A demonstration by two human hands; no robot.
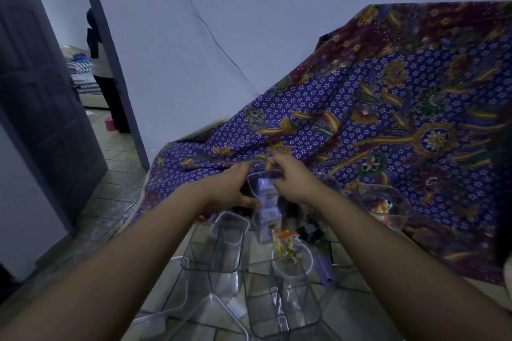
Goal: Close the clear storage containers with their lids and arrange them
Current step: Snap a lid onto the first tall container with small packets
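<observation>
Left hand: your left hand (232,188) grips the left side of the tall clear container (267,206), thumb on its near face.
Right hand: your right hand (293,181) pinches that container's top rim with curled fingers; whether a lid sits there cannot be told.
Held container: upright between both hands, at the near edge of the batik cloth (388,108), with purple packets (264,188) stacked inside.
Nearer you: an empty container (221,246) lies to the left on the tiled floor (116,202); a sweets container (291,253) stands open just right of it; another clear container (279,307) lies closest.
Right: a round-cornered container (388,205) holding colourful bits rests on the cloth.
Far left: a dark door (41,97) stands open.
</observation>
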